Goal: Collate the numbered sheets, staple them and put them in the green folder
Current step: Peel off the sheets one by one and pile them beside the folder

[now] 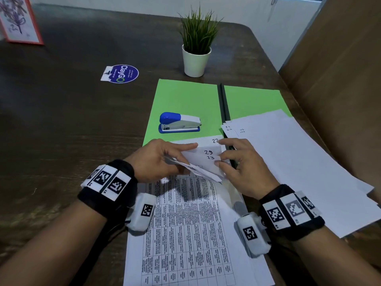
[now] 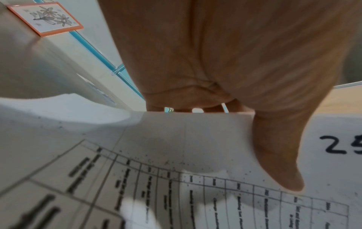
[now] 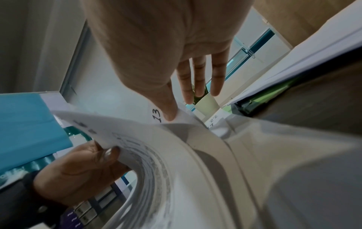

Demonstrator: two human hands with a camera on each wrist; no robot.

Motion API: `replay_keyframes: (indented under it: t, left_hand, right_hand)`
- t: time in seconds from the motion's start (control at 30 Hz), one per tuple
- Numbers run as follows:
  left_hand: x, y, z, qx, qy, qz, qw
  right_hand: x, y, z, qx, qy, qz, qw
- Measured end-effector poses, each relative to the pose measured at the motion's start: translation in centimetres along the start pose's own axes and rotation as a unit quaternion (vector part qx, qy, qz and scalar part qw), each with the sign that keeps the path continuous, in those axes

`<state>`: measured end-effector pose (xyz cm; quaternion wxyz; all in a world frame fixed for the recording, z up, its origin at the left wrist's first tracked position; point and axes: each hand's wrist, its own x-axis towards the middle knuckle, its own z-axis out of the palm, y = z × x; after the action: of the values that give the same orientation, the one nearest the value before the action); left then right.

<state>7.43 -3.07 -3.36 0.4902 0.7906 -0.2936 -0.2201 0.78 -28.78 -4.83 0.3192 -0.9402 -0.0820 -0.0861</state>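
Note:
A pile of printed numbered sheets (image 1: 185, 223) lies at the table's near edge. Its top sheets are bent up at their far end. My left hand (image 1: 156, 159) grips those lifted sheets (image 1: 204, 162), thumb (image 2: 278, 162) on the printed face (image 2: 176, 193). My right hand (image 1: 237, 162) has straight fingers; its thumb (image 3: 168, 108) presses the corner of the sheet marked 13 (image 3: 156, 115). Corners marked 23 and 22 show behind it. The green folder (image 1: 185, 98) lies open beyond the pile, with a blue and white stapler (image 1: 179, 122) on its left half.
A second pile of white sheets (image 1: 288, 162) covers the folder's right half and the table to my right. A potted plant (image 1: 196, 48) stands behind the folder. A round blue sticker (image 1: 121, 73) and a framed picture (image 1: 18, 19) are at the far left. A brown panel (image 1: 340, 79) rises on the right.

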Motion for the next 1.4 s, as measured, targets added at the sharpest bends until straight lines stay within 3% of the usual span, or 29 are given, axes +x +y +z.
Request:
replay_keyframes:
  t: [0.17,0.3,0.33,0.47,0.6,0.73,1.0,1.07,1.17,1.3,1.4]
  left_hand:
    - [0.1,-0.2,0.1,-0.011,0.002,0.002,1.000]
    - [0.4,-0.6,0.0,0.015,0.014,-0.009,1.000]
    - [0.4,-0.7,-0.1,0.022,0.011,-0.011,1.000]
    - [0.5,-0.6,-0.7,0.051,-0.014,-0.012,0.999]
    - [0.4,-0.1,-1.0,0.059,-0.018,-0.026,0.998]
    - [0.3,0.1,-1.2,0.077,-0.006,-0.037,0.996]
    - [0.3,0.1,-1.3,0.097,-0.005,-0.042,0.994]
    - [0.4,-0.1,-1.3,0.105,-0.005,-0.035,0.994]
    - [0.4,0.0,-1.3,0.101,-0.009,-0.032,0.994]
    - [0.3,0.1,-1.4,0.107,-0.001,-0.035,0.994]
    - [0.3,-0.3,-1.4,0.122,0.006,-0.046,0.991]
  right_hand:
    - [-0.5,-1.1,-0.7,0.018,0.005,-0.006,1.000]
    - [-0.6,-1.1,-0.4,-0.047,-0.133,0.021,0.990]
    - [-0.7,-1.0,-0.2,-0.048,-0.137,0.019,0.989]
    - [-0.9,-1.0,-0.3,0.029,0.000,0.034,0.999]
    - [-1.2,-1.2,0.0,-0.009,-0.028,0.062,0.998]
    - [-1.3,-1.7,-0.7,0.047,0.093,0.093,0.990]
    - [-2.3,-1.2,-0.8,0.066,0.062,0.084,0.992]
    - [-2.4,-0.7,-0.9,0.079,0.000,0.105,0.991]
    - [-2.7,-0.3,-0.5,0.007,-0.104,0.142,0.984]
    - [-3.0,-0.8,-1.0,0.018,0.013,0.136,0.990]
    - [-3.5,-0.9,-1.1,0.038,-0.045,0.166,0.984]
